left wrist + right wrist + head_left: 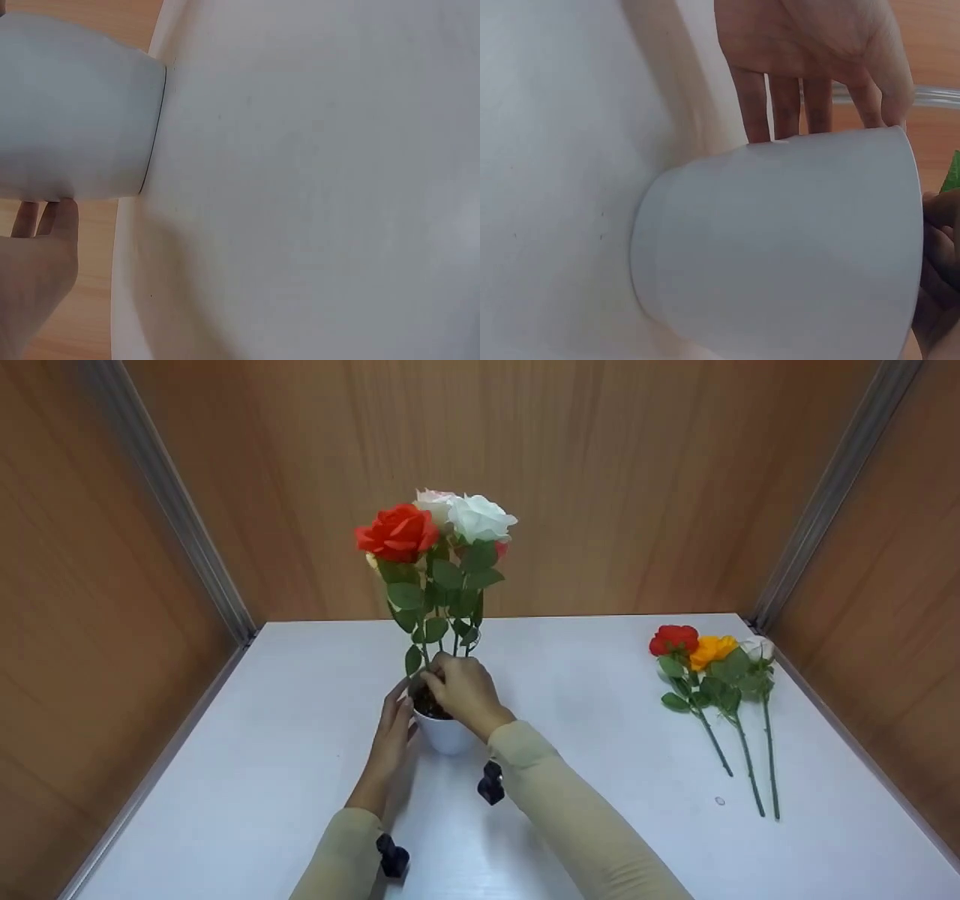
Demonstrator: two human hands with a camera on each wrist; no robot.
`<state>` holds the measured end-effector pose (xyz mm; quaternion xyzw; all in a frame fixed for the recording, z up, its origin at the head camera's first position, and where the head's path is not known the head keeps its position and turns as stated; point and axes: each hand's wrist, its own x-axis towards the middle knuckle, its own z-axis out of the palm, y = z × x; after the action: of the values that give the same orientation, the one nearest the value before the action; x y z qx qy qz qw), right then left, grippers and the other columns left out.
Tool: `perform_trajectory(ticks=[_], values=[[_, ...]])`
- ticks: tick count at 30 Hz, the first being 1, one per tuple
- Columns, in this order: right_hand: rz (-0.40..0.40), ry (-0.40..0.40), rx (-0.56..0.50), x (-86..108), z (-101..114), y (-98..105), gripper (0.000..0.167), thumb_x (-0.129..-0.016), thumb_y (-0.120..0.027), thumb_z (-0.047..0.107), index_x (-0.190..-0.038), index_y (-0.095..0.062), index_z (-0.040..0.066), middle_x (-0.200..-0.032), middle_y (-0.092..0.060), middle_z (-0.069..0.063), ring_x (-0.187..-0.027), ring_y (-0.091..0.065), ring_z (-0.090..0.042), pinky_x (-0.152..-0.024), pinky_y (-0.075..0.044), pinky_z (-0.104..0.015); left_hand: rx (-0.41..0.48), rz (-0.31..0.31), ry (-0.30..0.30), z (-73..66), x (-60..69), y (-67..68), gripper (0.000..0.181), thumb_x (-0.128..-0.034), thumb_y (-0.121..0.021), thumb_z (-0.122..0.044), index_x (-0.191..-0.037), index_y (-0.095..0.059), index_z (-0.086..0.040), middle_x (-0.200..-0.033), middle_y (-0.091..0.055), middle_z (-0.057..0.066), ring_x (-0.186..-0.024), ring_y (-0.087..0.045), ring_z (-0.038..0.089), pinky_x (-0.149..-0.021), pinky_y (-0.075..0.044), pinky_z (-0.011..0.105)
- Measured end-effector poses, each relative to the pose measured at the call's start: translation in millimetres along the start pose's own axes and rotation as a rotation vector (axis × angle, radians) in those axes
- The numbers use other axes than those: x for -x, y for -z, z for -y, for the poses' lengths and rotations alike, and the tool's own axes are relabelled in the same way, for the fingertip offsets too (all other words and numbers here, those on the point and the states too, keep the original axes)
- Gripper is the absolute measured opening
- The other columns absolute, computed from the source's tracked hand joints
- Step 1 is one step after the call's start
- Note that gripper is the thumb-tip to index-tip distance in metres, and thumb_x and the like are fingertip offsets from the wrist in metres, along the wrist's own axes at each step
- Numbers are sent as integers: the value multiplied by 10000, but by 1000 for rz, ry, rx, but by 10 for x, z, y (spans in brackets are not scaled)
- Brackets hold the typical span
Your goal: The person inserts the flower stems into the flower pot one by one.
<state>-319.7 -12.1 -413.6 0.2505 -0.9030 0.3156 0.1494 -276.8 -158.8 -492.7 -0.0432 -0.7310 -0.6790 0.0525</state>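
A white flower pot [448,734] stands upright on the table with dark filling inside. Several artificial roses rise from it, among them a red rose [397,534] and a white rose [481,518]. My left hand [388,739] rests against the left side of the pot; in the right wrist view its fingers [785,105] lie fairly straight along the wall, with the thumb near the rim. Over the pot's mouth, my right hand [466,690] pinches a rose stem low down, close to the filling. Which bloom that stem bears is hard to tell.
Three loose roses lie on the right of the white table [300,750]: a red one [674,640], an orange-yellow one [713,652] and a white one [757,648]. Their stems point toward the front. Wooden panels [570,487] close off the back and both sides.
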Motion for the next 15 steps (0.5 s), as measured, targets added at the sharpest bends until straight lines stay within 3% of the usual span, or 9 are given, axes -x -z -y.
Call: perform_trajectory(ticks=[5,15], values=[[6,-45,-30,9,1,-26,157,-994,-668,237,-991,-721,90,-934,-739,-5,-893,-698,-145,-815,-573,-293,-9,1,8,12,-1,-10,549,-1107,-301,-414,-1595,-206,-179,-1579,-329,182,-1432,-344,378,-1166,-298,545],[-12,-17,43,18,11,-48,158,-998,-646,176,-1011,-754,62,-950,-752,-47,-910,-714,-209,-815,-582,-346,6,-16,16,-36,32,-20,535,-1111,-302,-385,-1593,-215,-170,-1573,-338,183,-1431,-346,372,-1165,-304,536]])
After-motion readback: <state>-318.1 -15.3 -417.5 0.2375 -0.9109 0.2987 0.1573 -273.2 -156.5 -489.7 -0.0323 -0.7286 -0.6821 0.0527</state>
